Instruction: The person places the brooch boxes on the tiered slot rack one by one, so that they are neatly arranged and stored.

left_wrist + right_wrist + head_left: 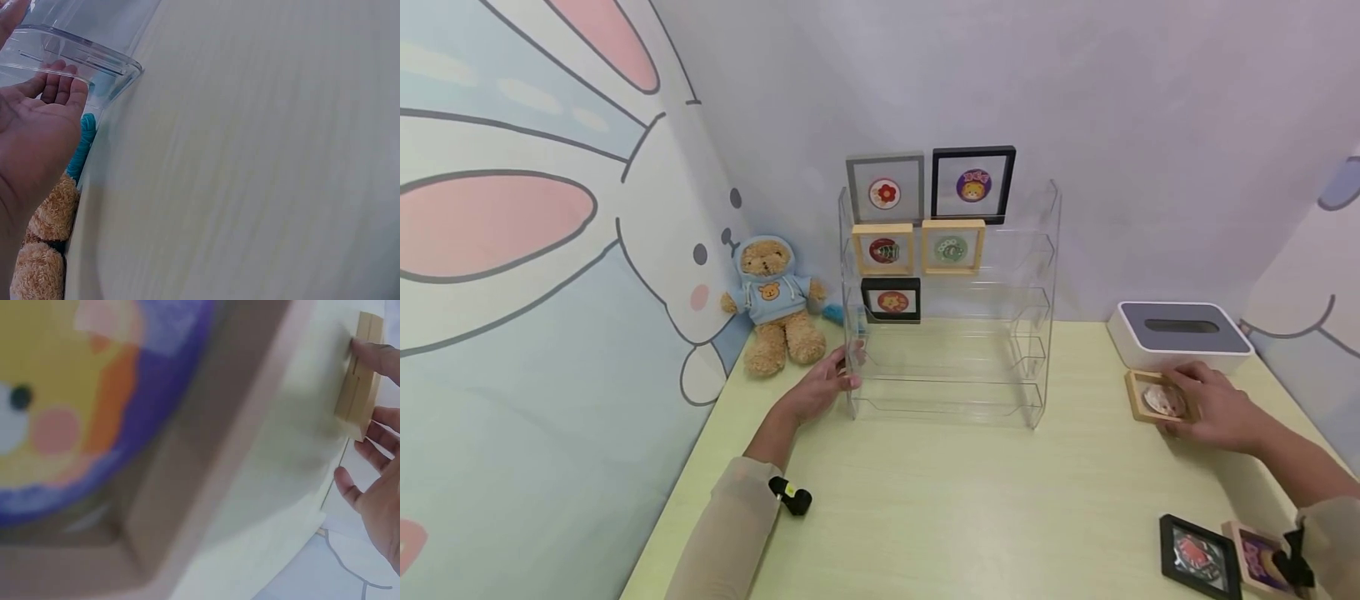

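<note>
A clear acrylic display rack [955,410] with stepped tiers stands on the table against the wall. My left hand [817,390] grips its lower left side panel, thumb in front and fingers behind; in the left wrist view, the fingers [64,87] show beside the clear plastic. Over at the right, my right hand [1217,414] pinches a light wooden picture frame [1138,404] holding a round pale badge. That frame is just in front of the tissue box; the right wrist view shows its wooden edge [362,375] between thumb and fingers.
Several framed badges, including a black frame [937,187], sit on the rack's upper tiers. Another black frame [1167,550] and a pinkish wooden frame [1246,575] lie near my right sleeve. A teddy bear [771,304] sits left of the rack; a white-grey tissue box [1176,360] stands right.
</note>
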{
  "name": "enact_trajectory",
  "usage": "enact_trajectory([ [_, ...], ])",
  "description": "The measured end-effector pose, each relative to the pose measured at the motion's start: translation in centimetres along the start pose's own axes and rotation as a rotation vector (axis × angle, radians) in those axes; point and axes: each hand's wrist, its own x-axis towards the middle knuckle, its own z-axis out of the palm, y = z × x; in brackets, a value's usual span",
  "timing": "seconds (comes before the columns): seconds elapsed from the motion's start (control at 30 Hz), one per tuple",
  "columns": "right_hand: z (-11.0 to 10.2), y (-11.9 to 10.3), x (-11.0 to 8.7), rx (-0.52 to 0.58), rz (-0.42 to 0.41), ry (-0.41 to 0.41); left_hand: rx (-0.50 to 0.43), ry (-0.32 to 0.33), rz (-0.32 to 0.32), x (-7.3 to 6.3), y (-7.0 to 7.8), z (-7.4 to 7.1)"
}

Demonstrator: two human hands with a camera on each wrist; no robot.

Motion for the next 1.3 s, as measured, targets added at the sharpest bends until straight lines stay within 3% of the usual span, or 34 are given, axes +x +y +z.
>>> enact_trajectory([
  [0.53,-1.1,0.2,0.1,0.035,-0.032,-0.025,0.008,0.005,-0.013,-0.1,0.0,0.0],
  [1.0,-3.1,-1.4,0.7,-0.013,-0.118,0.216,0.000,-0.002,-0.008,-0.1,0.2,0.1],
  [1.3,-4.4,-2.7,2.1,-0.013,-0.250,0.335,0.001,-0.008,0.003,-0.1,0.1,0.0],
])
